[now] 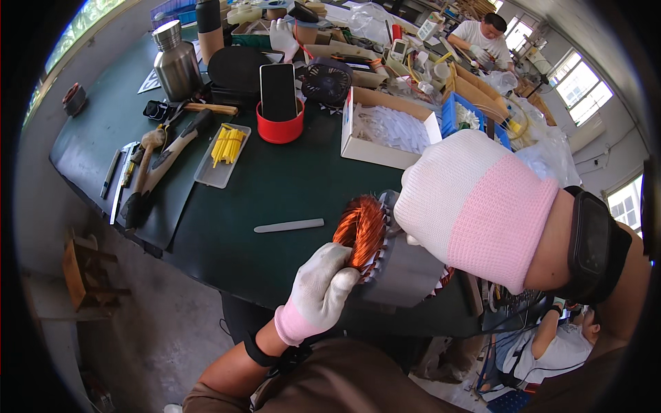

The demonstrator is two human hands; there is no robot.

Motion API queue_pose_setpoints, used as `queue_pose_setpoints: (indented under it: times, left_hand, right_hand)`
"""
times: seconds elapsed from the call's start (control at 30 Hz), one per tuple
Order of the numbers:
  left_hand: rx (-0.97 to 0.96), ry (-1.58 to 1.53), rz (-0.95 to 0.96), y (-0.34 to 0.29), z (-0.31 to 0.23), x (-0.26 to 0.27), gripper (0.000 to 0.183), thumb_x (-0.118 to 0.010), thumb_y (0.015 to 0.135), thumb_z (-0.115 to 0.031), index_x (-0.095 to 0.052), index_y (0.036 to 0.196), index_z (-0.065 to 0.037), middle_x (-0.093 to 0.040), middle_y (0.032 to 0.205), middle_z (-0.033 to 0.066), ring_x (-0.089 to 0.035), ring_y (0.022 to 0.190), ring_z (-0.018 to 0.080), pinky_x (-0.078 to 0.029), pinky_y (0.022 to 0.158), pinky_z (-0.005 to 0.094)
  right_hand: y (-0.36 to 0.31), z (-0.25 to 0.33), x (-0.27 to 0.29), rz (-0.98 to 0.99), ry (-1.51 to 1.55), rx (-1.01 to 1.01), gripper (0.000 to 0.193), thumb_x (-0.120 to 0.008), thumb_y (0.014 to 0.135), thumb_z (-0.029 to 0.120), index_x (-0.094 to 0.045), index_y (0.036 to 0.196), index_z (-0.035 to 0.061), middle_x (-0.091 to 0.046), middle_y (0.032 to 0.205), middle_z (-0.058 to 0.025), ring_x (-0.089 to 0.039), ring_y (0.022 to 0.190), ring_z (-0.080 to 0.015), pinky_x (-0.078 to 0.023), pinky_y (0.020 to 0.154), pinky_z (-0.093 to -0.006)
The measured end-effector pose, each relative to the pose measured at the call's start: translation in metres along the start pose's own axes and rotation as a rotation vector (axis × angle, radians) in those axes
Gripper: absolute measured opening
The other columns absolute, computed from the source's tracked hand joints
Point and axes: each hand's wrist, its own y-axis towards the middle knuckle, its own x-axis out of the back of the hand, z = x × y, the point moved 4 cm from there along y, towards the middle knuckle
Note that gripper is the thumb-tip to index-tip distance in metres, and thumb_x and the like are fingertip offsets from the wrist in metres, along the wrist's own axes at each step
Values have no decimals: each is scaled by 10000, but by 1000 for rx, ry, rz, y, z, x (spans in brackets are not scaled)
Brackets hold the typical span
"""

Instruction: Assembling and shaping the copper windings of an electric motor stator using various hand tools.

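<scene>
A motor stator (403, 272) with a smooth grey metal body lies on its side in front of me. A thick bundle of copper windings (361, 224) bulges from its left end, with white insulation along the slot edge. My left hand (320, 289), in a white glove with a pink cuff, is closed around the lower part of these windings. Gloved likewise, my right hand (447, 193) is curled in a fist at the stator's upper edge. Its fingertips are hidden, so what it grips cannot be seen. A flat whitish stick (289, 225) lies left of the windings.
The dark green table (227, 255) carries a box of white slips (396, 127), a red holder (280, 127) with a phone (278, 91), a tray of yellow tubes (226, 153), a mallet (148, 151), a caliper (122, 182) and a steel bottle (177, 65). Two people work nearby.
</scene>
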Motion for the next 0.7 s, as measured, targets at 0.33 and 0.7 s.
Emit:
queue_pose_setpoints:
  times: [0.33, 0.7]
  left_hand:
    - [14, 27, -2, -1, 0, -3, 345, -564, 1088, -272, -618, 1064, 68, -575, 884, 189, -572, 768, 357, -496, 726, 392]
    - [321, -219, -39, 19, -7, -6, 527, -476, 1123, -442, -634, 1153, 60, -577, 864, -10, -461, 753, 60, -415, 685, 251]
  right_hand:
    - [-9, 12, 6, 71, -3, -95, 133, -712, 785, 179, -770, 829, 67, -698, 802, -100, -749, 825, -265, -597, 711, -392]
    - [-4, 23, 26, 144, -208, -205, 114, -715, 776, 165, -791, 810, 86, -711, 855, -90, -740, 899, -246, -601, 752, -380]
